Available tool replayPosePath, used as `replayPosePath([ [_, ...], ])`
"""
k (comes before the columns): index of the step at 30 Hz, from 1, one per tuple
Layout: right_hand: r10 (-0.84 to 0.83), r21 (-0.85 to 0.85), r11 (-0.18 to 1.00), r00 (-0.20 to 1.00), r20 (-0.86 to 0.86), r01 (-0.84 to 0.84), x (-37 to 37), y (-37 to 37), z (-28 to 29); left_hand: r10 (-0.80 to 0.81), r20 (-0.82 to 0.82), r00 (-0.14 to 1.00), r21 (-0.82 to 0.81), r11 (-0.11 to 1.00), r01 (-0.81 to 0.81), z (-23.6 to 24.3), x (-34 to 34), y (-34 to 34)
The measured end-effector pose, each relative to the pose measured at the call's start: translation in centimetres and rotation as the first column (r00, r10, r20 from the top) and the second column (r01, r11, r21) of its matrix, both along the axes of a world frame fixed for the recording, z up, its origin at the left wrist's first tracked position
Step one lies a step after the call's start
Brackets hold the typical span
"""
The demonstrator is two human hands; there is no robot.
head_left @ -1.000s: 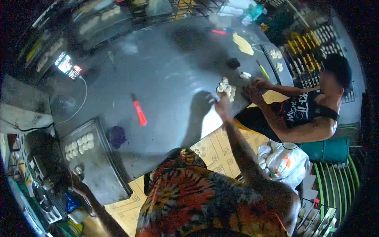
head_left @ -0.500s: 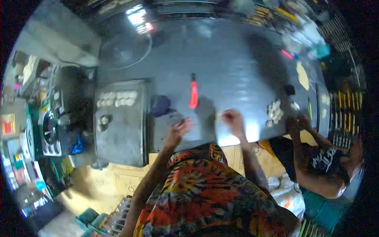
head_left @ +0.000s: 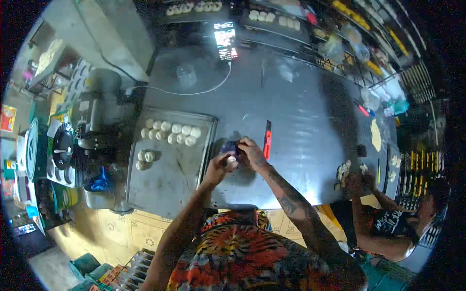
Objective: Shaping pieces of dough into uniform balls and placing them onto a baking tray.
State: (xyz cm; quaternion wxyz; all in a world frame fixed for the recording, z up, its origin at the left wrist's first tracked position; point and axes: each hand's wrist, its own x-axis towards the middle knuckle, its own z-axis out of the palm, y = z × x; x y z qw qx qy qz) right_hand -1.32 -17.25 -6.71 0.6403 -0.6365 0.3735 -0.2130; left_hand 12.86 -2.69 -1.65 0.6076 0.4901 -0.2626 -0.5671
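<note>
My left hand [head_left: 218,167] is closed around a small white dough piece [head_left: 231,164] above the bare metal tabletop. My right hand [head_left: 252,154] is pinched beside it, at a dark purple mound [head_left: 228,147] that both hands partly cover; what its fingertips hold is hidden. Just right of them lies a red box cutter [head_left: 267,143]. To the left, a metal tray [head_left: 165,189] carries rows of white dough balls [head_left: 177,128] and a smaller cluster [head_left: 145,157].
A co-worker [head_left: 383,228] works at the right, by dough pieces [head_left: 343,172] and a flattened dough sheet [head_left: 375,133]. A lit phone [head_left: 224,41] with a white cable lies at the back, below racked trays [head_left: 194,7]. Equipment crowds the left side.
My view has swung leftward from the co-worker. My right hand has left the dough cluster; both hands have come together at the purple mound, my left now holding white dough.
</note>
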Motion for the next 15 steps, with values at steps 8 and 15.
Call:
replayPosePath([
  [8, 0.04, -0.71, 0.677, 0.973, -0.226, -0.193, -1.2, 1.4, 1.4, 0.197, 0.026, 0.98, 0.046, 0.979, -0.198, -4.6, -1.4, -1.2],
  [15, 0.068, -0.699, 0.667, 0.955, -0.289, -0.259, -2.7, 2.5, 2.9, 0.209, 0.215, 0.954, 0.303, 0.914, -0.268, -3.6, -1.8, -2.2],
])
